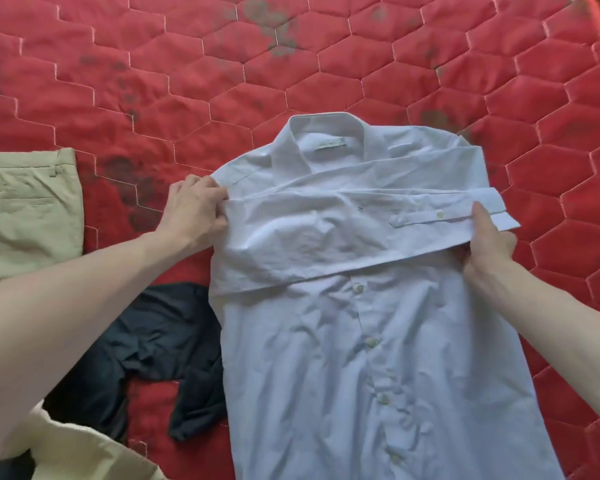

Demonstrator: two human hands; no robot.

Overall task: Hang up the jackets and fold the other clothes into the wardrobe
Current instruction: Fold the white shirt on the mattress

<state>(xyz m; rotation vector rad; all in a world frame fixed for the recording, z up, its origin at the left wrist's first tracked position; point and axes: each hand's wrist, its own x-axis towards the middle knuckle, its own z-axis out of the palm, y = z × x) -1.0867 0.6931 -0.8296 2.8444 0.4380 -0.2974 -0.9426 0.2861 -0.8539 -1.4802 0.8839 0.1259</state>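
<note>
A pale blue button-up shirt (371, 358) lies front-up on the red quilted mattress (222, 64), collar away from me. One sleeve (343, 237) is folded across the chest, its cuff sticking out at the right. My left hand (196, 211) pinches the fold of that sleeve at the shirt's left shoulder. My right hand (487, 244) grips the sleeve near the cuff, thumb on top and fingers underneath.
Beige trousers (25, 209) lie at the left edge of the mattress. A dark navy garment (146, 351) lies crumpled just left of the shirt. Another beige cloth (84, 452) shows at the bottom left.
</note>
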